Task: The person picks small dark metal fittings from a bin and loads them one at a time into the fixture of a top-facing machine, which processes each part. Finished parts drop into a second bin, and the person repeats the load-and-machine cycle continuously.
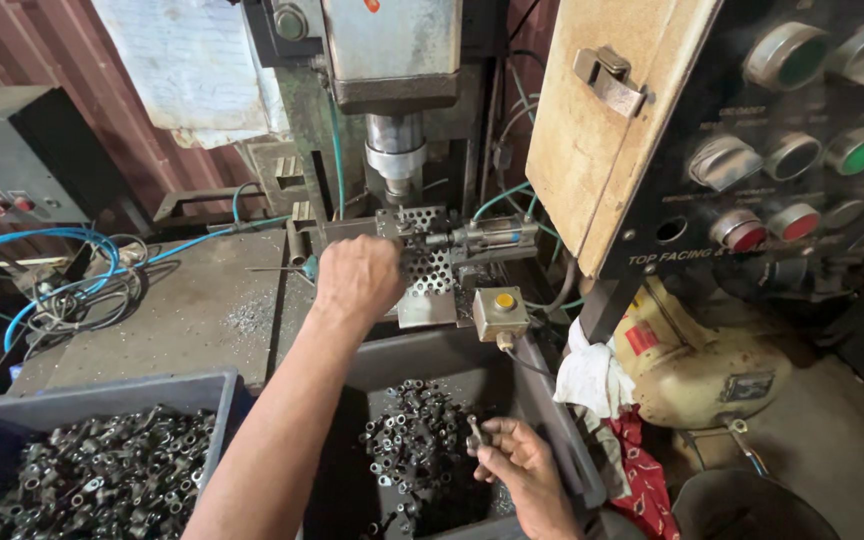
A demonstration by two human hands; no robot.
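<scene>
From the head camera, the left hand (357,279) reached forward, arm outstretched, fingers curled against the perforated fixture (426,262) under the drill spindle (395,155); what it gripped was hidden. The right hand (518,464) hung low, pinching a small metal part (475,432) over the grey bin (542,405).

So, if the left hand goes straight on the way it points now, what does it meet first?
Most likely the perforated metal fixture under the spindle; the left hand is already at its edge. Depth is unclear.

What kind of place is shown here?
Most likely a small metalworking shop: a drill press, bins of small metal parts, and a control panel with coloured push buttons.
</scene>
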